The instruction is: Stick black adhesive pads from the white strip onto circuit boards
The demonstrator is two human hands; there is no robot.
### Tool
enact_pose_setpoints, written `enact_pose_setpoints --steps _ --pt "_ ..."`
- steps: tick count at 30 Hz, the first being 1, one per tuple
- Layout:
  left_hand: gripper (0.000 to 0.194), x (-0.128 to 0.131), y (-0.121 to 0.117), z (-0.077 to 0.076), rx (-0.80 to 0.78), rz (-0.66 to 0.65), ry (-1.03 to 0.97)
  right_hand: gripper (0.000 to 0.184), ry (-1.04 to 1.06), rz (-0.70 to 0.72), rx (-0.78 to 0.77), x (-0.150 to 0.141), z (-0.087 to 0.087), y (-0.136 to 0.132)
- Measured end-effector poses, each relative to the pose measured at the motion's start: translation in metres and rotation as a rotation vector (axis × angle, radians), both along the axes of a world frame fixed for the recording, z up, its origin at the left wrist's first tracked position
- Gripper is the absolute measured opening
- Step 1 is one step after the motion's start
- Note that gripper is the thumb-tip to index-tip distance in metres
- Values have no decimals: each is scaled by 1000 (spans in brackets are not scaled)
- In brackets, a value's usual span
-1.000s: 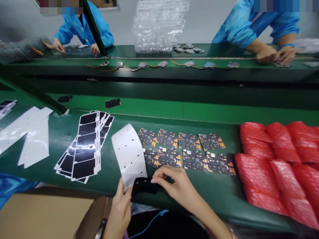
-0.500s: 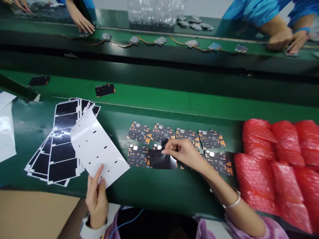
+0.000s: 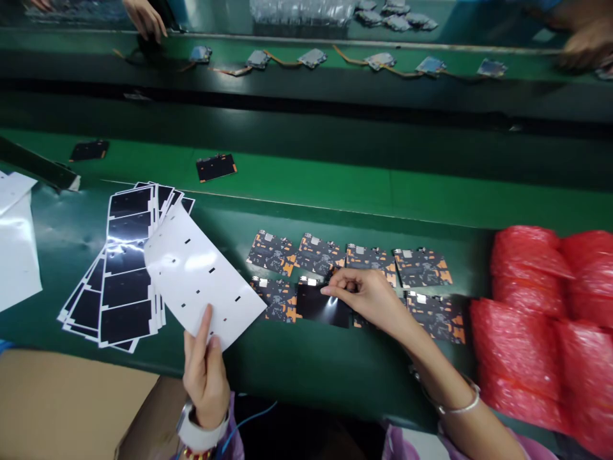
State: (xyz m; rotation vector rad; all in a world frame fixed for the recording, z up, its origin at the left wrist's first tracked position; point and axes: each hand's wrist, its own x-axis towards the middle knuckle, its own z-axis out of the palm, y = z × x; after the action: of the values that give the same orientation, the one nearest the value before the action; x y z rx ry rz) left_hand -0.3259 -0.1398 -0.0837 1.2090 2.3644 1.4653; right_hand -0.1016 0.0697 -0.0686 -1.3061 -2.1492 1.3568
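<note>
A: What's different about the black film piece (image 3: 322,304)?
B: It's no longer at the edge of the desk (image 3: 306,377). It now lies over a board in the nearer row of circuit boards (image 3: 272,299), at about 6 o'clock.
A: And the hands?
B: The right hand (image 3: 368,297) is at 5 o'clock, thumb and forefinger pressed together, pinching the film's far corner. The left hand (image 3: 205,370), at 7 o'clock, grips the near edge of a white backing sheet (image 3: 201,275) with black slots.
A: What can't you make out?
B: The right hand hides the board beside the film, and I can't tell whether the film is stuck down. A stack of black film sheets (image 3: 127,268) fans out at 9 o'clock, partly under the white sheet.
</note>
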Motion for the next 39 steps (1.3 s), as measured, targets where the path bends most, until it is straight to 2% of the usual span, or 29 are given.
enact_pose_setpoints --steps 6,10,15,23,30,39 --pt "80 20 18 4 -123 -184 168 37 22 5 -30 3 -4 2" --pt "95 23 34 -5 -198 -198 339 38 26 9 -28 4 -3 2" --pt "100 20 35 -10 -210 -166 493 36 -5 8 -12 3 -1 0" --pt "99 19 34 -10 -203 -175 454 32 -13 6 -3 4 -3 -1" --pt "99 20 37 -6 -166 -217 525 35 -17 4 -9 2 -1 -1" --pt "98 20 38 -5 -178 -206 474 37 -22 6 17 3 -3 -1"
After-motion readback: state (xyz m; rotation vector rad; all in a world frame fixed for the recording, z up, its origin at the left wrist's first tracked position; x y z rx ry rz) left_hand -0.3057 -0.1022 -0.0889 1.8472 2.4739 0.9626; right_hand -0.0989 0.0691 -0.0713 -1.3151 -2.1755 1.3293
